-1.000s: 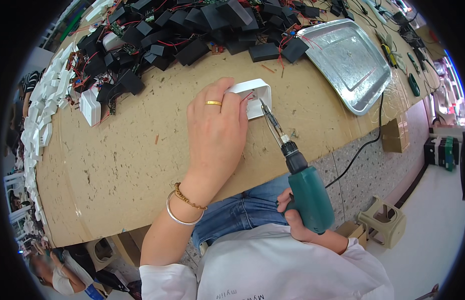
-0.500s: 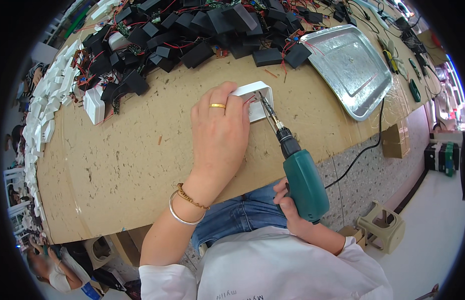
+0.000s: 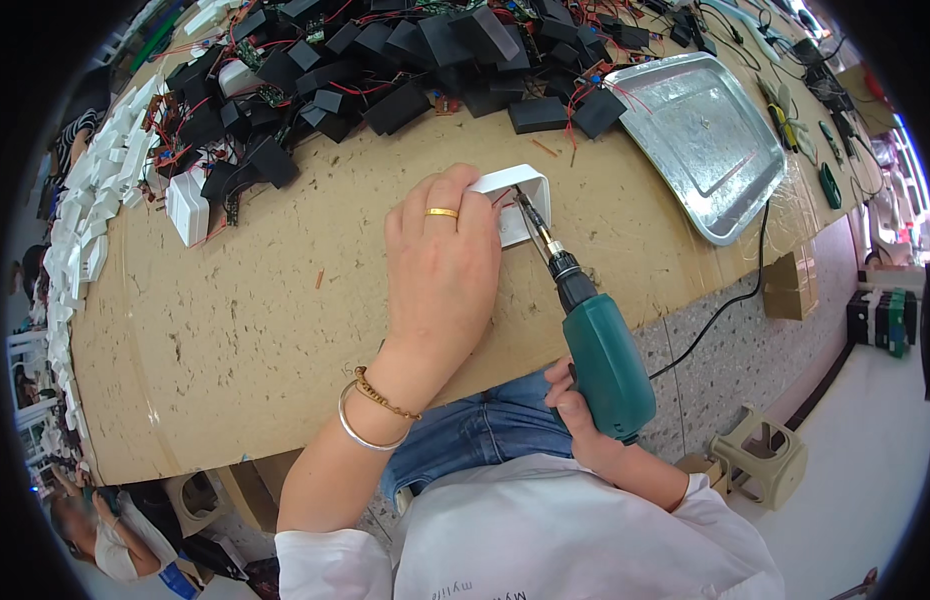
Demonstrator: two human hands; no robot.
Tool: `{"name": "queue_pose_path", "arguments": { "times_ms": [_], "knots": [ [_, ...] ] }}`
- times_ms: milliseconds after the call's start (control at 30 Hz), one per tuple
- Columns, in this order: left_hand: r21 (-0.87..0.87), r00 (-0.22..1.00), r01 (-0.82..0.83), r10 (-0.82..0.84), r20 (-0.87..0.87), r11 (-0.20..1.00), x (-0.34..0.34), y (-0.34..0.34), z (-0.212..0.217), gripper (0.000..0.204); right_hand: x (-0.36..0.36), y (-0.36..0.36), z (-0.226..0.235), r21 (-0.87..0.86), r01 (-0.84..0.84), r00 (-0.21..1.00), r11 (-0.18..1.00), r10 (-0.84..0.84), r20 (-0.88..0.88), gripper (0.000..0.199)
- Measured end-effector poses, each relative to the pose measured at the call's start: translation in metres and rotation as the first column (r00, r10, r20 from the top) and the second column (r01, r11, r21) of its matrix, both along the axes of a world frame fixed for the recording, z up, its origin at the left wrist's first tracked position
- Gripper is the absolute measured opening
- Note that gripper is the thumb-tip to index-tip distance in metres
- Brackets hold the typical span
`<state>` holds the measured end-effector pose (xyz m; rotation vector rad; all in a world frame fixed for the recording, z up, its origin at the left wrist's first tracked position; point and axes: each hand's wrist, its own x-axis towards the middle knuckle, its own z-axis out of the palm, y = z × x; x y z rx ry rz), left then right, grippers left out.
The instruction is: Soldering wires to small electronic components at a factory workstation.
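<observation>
where the picture bends into its dark rim on the left, a curved row of small white plastic housings (image 3: 77, 228) runs along the far edge of the pale chipboard workbench (image 3: 235, 330), and each piece is too small to make out. one more white plastic block (image 3: 188, 208) lies just beside a big heap of black plastic modules with red wires (image 3: 385, 60), whose top is cut off by the upper edge.

the left hand (image 3: 447, 270), with a gold ring and two bangles at the wrist, lies palm down with fingers nearly flat, pressing on the open white rectangular plastic box (image 3: 515, 200). this box sits on the bench near its front edge, just below the black heap; the hand hides its left part, so only the thin right-hand walls and hollow inside show. something reddish shows inside it, too small to tell.

the bit of the green electric screwdriver (image 3: 600, 360) reaches into the box at a slant. the right hand (image 3: 577, 420) is closed around the tool's lower body, its fingers mostly hidden behind it.

further right lies a shallow silver metal tray (image 3: 700, 140), and a black cable (image 3: 730, 290) drops over the bench edge. blurred hand tools (image 3: 785, 110) lie near the rim.
</observation>
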<state>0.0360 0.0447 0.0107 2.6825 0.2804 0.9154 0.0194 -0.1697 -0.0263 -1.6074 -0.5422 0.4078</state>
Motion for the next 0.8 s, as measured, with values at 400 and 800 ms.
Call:
{"name": "queue_pose_path", "arguments": {
  "times_ms": [400, 800],
  "knots": [
    [-0.005, 1.0, 0.002, -0.003, -0.014, 1.0, -0.0002, -0.0006, 0.0012, 0.012, 0.0003, 0.0006, -0.0021, -0.003, 0.005, 0.999, 1.0, -0.005, -0.042, 0.033],
    [-0.013, 1.0, -0.006, 0.006, -0.013, 1.0, -0.0003, -0.0006, 0.0018, 0.01, 0.0036, 0.0003, 0.0038, 0.038, 0.004, 0.995, 0.999, 0.0, -0.099, 0.024]
  ]
}}
